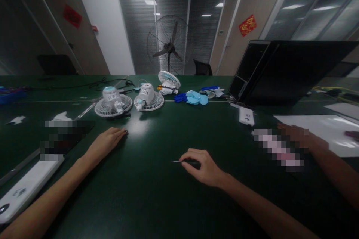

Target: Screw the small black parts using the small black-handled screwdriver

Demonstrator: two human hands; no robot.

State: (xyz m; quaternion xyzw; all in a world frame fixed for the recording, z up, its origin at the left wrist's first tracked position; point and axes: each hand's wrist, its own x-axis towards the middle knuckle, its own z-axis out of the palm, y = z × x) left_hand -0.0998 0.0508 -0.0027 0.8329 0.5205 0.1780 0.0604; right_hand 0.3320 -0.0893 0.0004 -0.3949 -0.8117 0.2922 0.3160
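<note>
Gripped between thumb and curled fingers of the right hand (202, 166), right of and below the frame's centre: seemingly a slim screwdriver (194, 163), thin shaft pointing left, apart from every other part. Left of centre, at the fingertips of the left hand (112, 138): a small dark piece (126, 132), pinched or merely touched, cannot tell. Judged from this, at a stage of tool in hand, no screw being turned. For any use of the tip, would probably call for turning the shaft toward a part and steadying that part. Farther up, left to centre on the green table (151, 205): three white fan heads (148, 99), two grille-down. Right of those, light-blue fan blades (198, 98). Toward the right edge, a white box-shaped device (246, 116) and another person's hand (304, 136). At lower left, a long white device (30, 188).
</note>
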